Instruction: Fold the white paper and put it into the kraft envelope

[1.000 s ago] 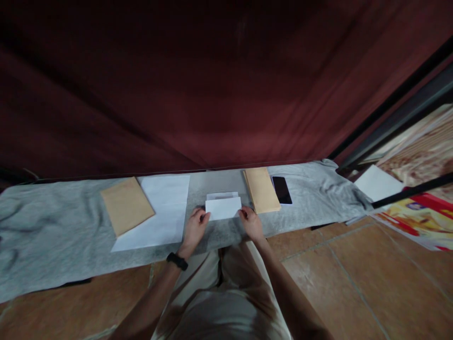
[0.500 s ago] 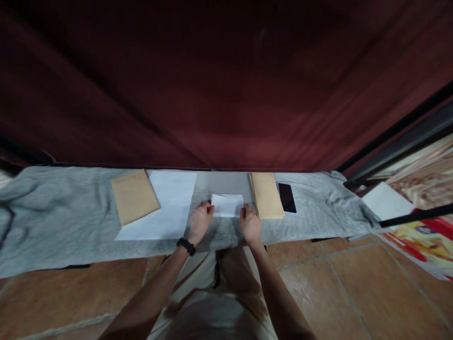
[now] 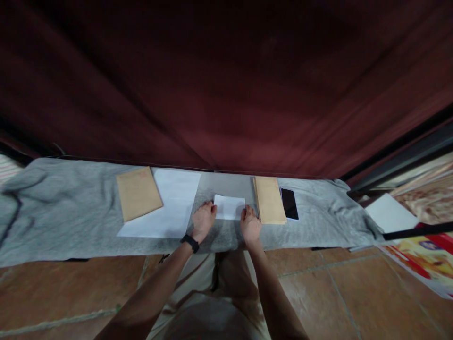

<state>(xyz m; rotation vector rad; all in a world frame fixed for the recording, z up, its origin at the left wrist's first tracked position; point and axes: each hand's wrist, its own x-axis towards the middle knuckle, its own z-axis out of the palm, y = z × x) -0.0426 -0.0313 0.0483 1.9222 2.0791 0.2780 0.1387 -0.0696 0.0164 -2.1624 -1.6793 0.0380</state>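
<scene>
Between my two hands lies a small folded sheet of white paper, flat on the cloth in front of me. My left hand, with a black band on its wrist, has its fingers closed at the paper's left edge. At the right edge, my right hand pinches the paper with curled fingers. Just right of that hand is a stack of brown envelopes. Farther left, one brown envelope lies partly over large white paper sheets.
A grey cloth covers the long narrow table. Beside the envelope stack rests a phone with a dark screen. A dark red curtain hangs along the far edge. At the far right are a white card and a colourful printed box.
The folded paper's upper edge, uneven with a loose flap before, now looks flatter and more aligned. My hands stay at its two sides. The whole view has tilted slightly.
</scene>
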